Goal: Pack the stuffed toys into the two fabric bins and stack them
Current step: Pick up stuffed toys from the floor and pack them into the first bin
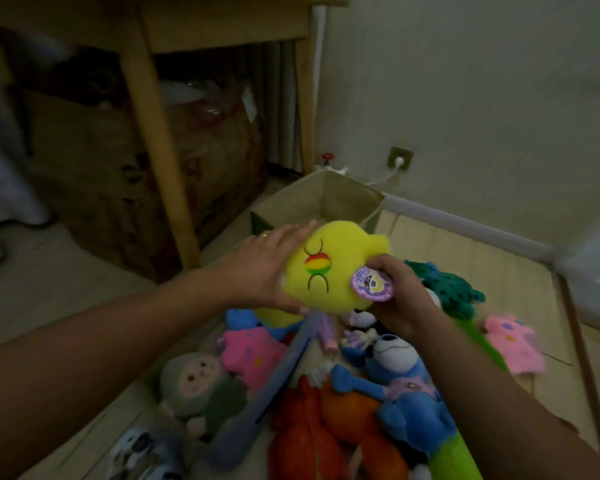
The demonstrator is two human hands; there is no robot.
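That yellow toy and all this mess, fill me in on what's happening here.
A person holds the yellow toy in both hands, left hand flat on its side, right hand at its round purple tag. It is held above a pile of stuffed toys on the floor. An open fabric bin sits just beyond, looking empty.

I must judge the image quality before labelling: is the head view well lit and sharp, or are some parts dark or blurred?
Head view: dim, with a greenish cast; darkest under the wooden table. The yellow toy between left hand and right hand is fairly sharp; the pink toy and edges are smeared. Wide-angle bending shows at the baseboard.
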